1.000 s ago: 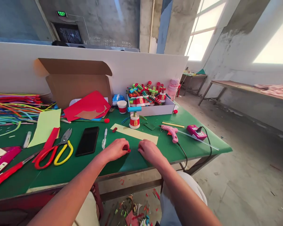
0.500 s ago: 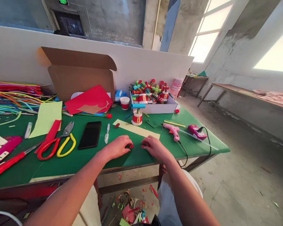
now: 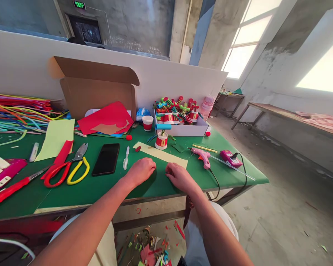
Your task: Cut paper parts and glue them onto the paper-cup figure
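Observation:
My left hand (image 3: 143,171) hovers over the front of the green table with its fingers curled in a pinch; what it holds is hidden now, though a small red paper coil showed there half a second ago. Opposite it, my right hand (image 3: 180,177) is closed too, with a speck of red at its fingertips. Behind the hands lies a pale yellow paper strip (image 3: 161,153) bearing a small dark red coiled piece (image 3: 138,149). Beyond stands a red-and-white paper cup figure (image 3: 161,141) with a blue tube on a spring on top and coiled arms.
Left of my hands lie a white pen (image 3: 126,158), a black phone (image 3: 106,159) and pliers (image 3: 77,162). A pink glue gun (image 3: 202,155) with a cord is at the right. Behind stand a white box (image 3: 185,129) of similar figures and an open cardboard box (image 3: 100,94).
Both hands have turned inward slightly, and the red coil in my left fingers has gone out of sight. The view has shifted a little; the things on the table stay put.

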Available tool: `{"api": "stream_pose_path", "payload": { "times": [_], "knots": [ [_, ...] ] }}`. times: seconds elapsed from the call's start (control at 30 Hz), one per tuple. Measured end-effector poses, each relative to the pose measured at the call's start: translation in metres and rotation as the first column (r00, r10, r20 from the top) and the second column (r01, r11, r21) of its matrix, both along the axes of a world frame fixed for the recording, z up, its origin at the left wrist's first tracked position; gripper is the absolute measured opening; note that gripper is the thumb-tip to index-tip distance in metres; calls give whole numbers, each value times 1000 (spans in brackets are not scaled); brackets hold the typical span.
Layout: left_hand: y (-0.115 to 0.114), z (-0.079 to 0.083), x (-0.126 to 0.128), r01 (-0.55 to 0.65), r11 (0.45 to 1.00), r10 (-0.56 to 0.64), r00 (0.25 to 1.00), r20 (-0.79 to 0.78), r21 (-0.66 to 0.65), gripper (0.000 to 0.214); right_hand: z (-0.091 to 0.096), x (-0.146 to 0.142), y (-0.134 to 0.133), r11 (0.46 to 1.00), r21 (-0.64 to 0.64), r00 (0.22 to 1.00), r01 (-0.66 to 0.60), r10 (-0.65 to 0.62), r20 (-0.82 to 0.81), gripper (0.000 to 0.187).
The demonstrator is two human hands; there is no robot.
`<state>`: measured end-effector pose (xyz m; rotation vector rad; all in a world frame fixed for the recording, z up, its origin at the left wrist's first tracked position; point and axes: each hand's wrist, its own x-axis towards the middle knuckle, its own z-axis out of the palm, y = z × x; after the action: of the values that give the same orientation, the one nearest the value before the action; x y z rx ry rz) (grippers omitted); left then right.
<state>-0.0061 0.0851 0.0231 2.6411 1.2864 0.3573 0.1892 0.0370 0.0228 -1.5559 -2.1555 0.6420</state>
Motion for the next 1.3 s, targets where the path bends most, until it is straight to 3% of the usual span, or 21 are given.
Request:
{"api": "stream_pose_path", "payload": {
  "times": [0.13,0.23,0.43,0.67,0.77,0.83,0.9,1.1,1.3],
  "knots": [
    [5,1,3,-153,981,158,987,-30,123,26,1,-2,3,1000,-29,999,1,0,33,17],
    [5,4,0,-182,975,190,980,-54,124,23,1,-2,3,1000,-16,1000,2,-2,21,16],
    [10,5,-24,-287,946,283,958,47,148,27,2,2,6,999,7,999,39,-39,-31,17],
    [20,3,-35,-333,938,330,943,49,100,29,15,4,55,996,76,990,44,-54,133,18],
    [18,4,-36,-337,936,334,941,51,101,29,14,18,77,959,183,968,216,-234,85,27],
    [16,4,-38,-333,937,329,943,56,108,29,10,31,85,879,254,898,404,-434,71,27],
    [15,4,-40,-328,937,322,945,67,118,28,6,42,88,814,286,824,505,-554,122,26],
    [11,3,-39,-295,945,282,954,103,145,26,8,37,91,824,412,765,389,-538,354,22],
    [11,2,-35,-261,955,244,962,125,144,25,17,31,102,810,505,766,299,-519,379,20]
  ]
}}
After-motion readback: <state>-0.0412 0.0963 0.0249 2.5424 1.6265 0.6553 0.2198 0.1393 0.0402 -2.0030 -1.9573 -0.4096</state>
